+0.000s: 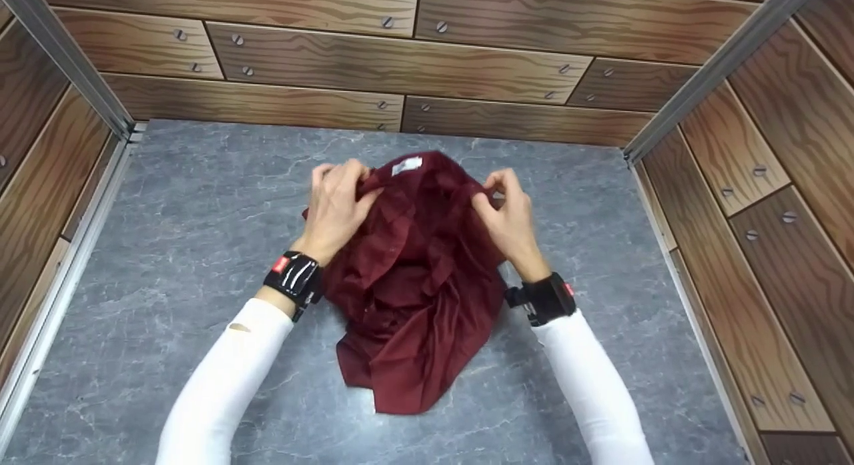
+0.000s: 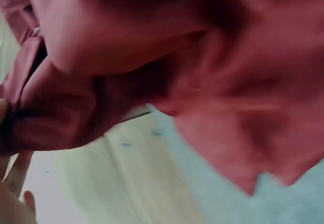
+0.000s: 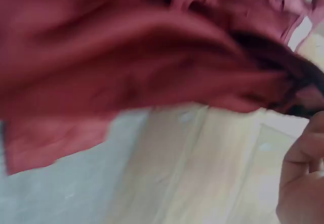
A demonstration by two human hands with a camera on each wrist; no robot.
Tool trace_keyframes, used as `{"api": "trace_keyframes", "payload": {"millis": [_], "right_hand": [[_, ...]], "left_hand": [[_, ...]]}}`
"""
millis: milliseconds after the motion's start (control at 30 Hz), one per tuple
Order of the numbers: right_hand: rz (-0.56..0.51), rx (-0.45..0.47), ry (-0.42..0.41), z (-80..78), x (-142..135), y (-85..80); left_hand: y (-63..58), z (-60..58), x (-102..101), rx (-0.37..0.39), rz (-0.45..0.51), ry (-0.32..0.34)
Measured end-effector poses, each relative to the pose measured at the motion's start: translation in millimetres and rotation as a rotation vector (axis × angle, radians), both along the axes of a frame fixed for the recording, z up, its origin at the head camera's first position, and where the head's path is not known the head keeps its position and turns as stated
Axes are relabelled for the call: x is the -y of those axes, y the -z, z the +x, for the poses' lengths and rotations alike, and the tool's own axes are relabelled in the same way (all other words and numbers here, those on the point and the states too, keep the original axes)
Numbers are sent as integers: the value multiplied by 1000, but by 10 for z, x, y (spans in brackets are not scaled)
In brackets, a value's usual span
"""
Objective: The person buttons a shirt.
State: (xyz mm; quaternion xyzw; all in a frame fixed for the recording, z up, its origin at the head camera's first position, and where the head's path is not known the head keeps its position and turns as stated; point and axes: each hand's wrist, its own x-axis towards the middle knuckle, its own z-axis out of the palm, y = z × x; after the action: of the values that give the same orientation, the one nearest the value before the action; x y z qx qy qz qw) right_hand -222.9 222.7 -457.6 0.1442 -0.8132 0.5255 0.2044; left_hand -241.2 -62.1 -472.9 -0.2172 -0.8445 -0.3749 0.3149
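Observation:
A dark red shirt (image 1: 413, 291) hangs crumpled between both hands, its upper edge with a white label (image 1: 407, 165) toward the back wall. My left hand (image 1: 337, 208) pinches the cloth left of the label between thumb and fingers. On the other side, my right hand (image 1: 507, 215) pinches the cloth between thumb and index finger. Loose folds drop toward the front of the surface. In the left wrist view the cloth (image 2: 243, 82) fills most of the picture, with a small button at the upper left. The right wrist view shows it stretching to the fingers (image 3: 304, 153).
A grey marbled surface (image 1: 200, 205) lies below the shirt. Wood-patterned panels (image 1: 320, 58) close off the back and both sides, joined by metal corner rails (image 1: 707, 78). Each wrist carries a black strap with a camera (image 1: 547, 298).

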Motion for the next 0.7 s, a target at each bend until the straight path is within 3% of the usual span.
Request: {"api": "trace_keyframes", "payload": {"millis": [100, 167, 233, 300, 367, 467, 567, 700], "right_hand": [[-70, -11, -54, 38, 205, -86], [-56, 23, -116, 29, 320, -73], [42, 117, -211, -4, 375, -23], [204, 203, -284, -58, 357, 66], [344, 291, -291, -126, 270, 184], [444, 367, -118, -243, 74, 406], [508, 419, 81, -344, -133, 631], [687, 469, 194, -427, -316, 839]], "left_hand": [[-99, -4, -95, -111, -40, 0], [-98, -25, -167, -71, -79, -3], [-44, -55, -208, 61, -133, 5], [48, -81, -190, 263, -188, 29], [162, -103, -107, 463, -224, 42], [346, -131, 88, 638, -214, 0], [525, -154, 292, 699, -184, -117], [711, -159, 497, 779, -210, -232]]}}
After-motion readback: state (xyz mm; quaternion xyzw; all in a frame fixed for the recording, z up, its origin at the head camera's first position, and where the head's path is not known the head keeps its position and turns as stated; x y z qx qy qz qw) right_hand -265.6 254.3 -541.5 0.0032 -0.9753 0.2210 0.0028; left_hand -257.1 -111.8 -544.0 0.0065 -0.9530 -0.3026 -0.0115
